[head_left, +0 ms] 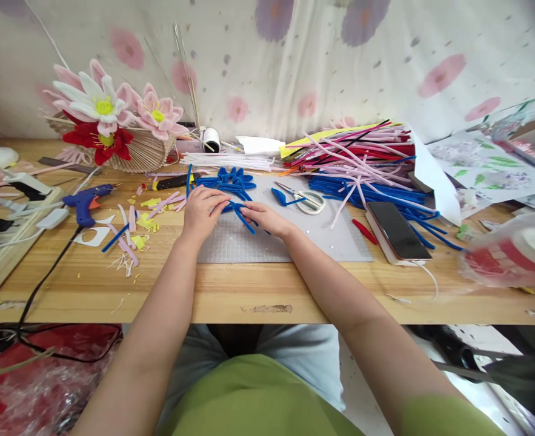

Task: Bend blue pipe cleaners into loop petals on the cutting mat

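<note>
Over the grey cutting mat (285, 249), both hands hold blue pipe cleaners (236, 207) that cross between the fingertips. My left hand (203, 211) is closed on them from the left, thumb and fingers pinched together. From the right, my right hand (265, 217) pinches the same blue pieces, and loose ends stick out below. Just behind the hands lies a curled blue pipe-cleaner shape (233, 177). Scissors with white handles (310, 203) rest on the mat to the right, beside a small folded blue piece (282, 196).
A blue glue gun (85, 201) and yellow scraps (148, 221) lie left. Pink, white and red fuzzy flowers (103, 108) stand behind. Bundled pipe cleaners (362, 151), a phone (398, 230) and a plastic-wrapped cup (512, 254) are on the right. A power strip (19, 239) sits far left.
</note>
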A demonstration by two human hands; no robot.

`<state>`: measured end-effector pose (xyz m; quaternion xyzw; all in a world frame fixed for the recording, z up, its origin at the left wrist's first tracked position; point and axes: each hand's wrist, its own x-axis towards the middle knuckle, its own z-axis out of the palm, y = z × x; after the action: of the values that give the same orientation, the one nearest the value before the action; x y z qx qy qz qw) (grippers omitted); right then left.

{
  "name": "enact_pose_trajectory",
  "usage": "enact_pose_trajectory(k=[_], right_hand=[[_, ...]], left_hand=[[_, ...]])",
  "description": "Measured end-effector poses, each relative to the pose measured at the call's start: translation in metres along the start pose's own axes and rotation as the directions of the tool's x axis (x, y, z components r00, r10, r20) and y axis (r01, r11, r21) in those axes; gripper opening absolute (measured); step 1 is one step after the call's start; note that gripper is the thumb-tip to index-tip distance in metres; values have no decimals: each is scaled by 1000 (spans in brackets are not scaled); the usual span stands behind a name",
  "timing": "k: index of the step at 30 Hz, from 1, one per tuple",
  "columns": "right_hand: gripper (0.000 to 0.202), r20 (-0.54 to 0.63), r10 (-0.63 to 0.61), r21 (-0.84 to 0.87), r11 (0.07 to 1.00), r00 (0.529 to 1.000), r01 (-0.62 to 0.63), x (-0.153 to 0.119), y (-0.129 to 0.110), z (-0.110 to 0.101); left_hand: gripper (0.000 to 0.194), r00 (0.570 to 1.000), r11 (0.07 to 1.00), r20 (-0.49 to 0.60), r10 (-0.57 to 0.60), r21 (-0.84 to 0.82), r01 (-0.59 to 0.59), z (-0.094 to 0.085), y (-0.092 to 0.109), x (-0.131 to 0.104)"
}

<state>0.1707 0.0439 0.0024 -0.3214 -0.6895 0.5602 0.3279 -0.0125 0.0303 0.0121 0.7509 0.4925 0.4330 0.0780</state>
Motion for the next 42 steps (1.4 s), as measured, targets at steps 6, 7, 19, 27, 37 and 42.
enact_pose_trajectory(k=[6, 7, 19, 27, 37, 42], right_hand=[[36, -84, 22, 82, 997, 996, -15, -1, 3, -9], [35, -106, 16, 82, 997, 994, -7, 0, 4, -9], [22, -212, -90, -288, 957, 973, 26, 7, 9, -1], [20, -196, 13, -124, 992, 980, -38, 8, 12, 7], [19, -94, 279, 335, 913, 956, -234, 12, 9, 23], [20, -41, 233, 233, 948, 972, -218, 12, 15, 20]], left_hand=[[22, 962, 901, 24, -270, -347, 261, 22, 7, -7], [22, 940, 851, 63, -336, -406, 332, 26, 10, -8], [26, 734, 442, 288, -616, -644, 624, 32, 23, -7], [18, 799, 683, 14, -601, -510, 523, 41, 6, -10], [20, 809, 661, -4, -588, -578, 478, 43, 4, -8], [18, 774, 633, 78, -628, -527, 567, 38, 0, -6]])
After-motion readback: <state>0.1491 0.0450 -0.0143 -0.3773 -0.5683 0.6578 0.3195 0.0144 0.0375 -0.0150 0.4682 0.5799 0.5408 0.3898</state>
